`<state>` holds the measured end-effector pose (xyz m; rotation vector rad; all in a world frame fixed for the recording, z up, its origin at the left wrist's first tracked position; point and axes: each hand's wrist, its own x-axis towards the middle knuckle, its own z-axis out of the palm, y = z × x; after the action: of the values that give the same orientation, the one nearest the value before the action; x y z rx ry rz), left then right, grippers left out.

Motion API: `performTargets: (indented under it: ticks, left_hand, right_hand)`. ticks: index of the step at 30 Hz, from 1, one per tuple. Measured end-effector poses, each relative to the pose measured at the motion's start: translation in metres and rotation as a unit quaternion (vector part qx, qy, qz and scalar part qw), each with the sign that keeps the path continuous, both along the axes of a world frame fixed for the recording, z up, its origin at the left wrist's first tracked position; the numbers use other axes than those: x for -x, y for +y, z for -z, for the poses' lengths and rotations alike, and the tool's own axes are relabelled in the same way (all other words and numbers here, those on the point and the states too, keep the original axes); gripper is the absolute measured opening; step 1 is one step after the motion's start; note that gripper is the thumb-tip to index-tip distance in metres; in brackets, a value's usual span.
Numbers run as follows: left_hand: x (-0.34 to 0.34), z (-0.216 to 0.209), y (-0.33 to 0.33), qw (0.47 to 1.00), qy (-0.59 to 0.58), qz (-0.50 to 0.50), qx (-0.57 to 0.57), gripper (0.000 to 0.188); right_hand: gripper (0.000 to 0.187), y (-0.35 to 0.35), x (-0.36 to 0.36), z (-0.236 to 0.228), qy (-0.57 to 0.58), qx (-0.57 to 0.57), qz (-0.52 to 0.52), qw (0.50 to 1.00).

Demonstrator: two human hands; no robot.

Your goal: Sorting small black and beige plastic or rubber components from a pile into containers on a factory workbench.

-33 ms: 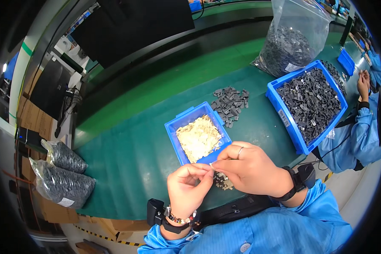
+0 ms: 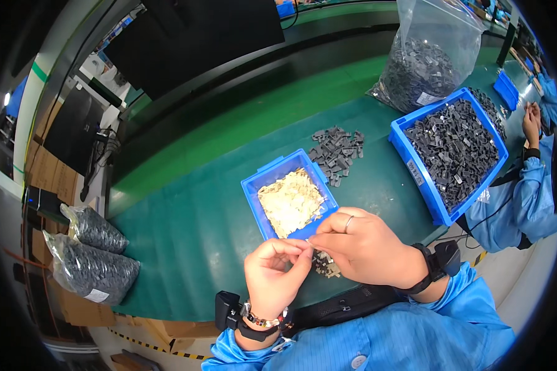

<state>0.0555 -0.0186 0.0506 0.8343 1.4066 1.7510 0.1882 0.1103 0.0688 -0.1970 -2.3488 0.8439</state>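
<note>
**Green tabletop [image 2: 185, 247], fingertip pinch near blue bin [image 2: 254, 203]**

Left hand [image 2: 271, 272] and right hand [image 2: 374, 250]: thumb and index closed on each, fingertips meeting at a tiny pale piece [image 2: 308, 242], by the bin's near edge. Mostly covered; can't tell which grips firmer. Risk: a loosened or off-angle pinch could flick it out. Dropped into the cream pieces [image 2: 289, 203] or the mixed small parts [image 2: 325, 266] below, it'd be hard to spot.
</note>
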Motion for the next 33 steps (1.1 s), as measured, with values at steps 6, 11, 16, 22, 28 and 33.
performTargets:
  ticks: [6,11,16,22,28,33]
  left_hand:
    - [-0.002,-0.001,0.005,0.977,0.201,-0.060,0.039,0.021]
    - [0.003,0.001,0.007,0.967,0.236,-0.088,0.021,0.019]
    - [0.009,-0.010,0.007,0.997,0.048,-0.037,0.050,0.024]
    - [0.015,-0.009,0.004,0.998,0.001,-0.041,0.045,0.024]
    - [0.018,-0.007,0.004,0.999,0.013,-0.029,0.038,0.024]
    - [0.014,-0.010,0.005,0.995,0.068,-0.030,0.072,0.024]
  right_hand:
    - [0.018,0.002,0.005,0.006,-0.029,-0.046,0.011,0.998]
    - [0.017,0.004,0.013,0.009,-0.008,-0.052,0.002,0.999]
    - [0.019,0.005,0.019,0.015,0.011,-0.050,0.033,0.998]
    - [0.013,0.014,0.025,0.021,0.048,-0.044,0.103,0.993]
    - [0.012,0.009,0.021,0.014,0.070,0.088,0.030,0.993]
    - [0.010,0.010,0.015,0.005,0.011,0.129,-0.018,0.991]
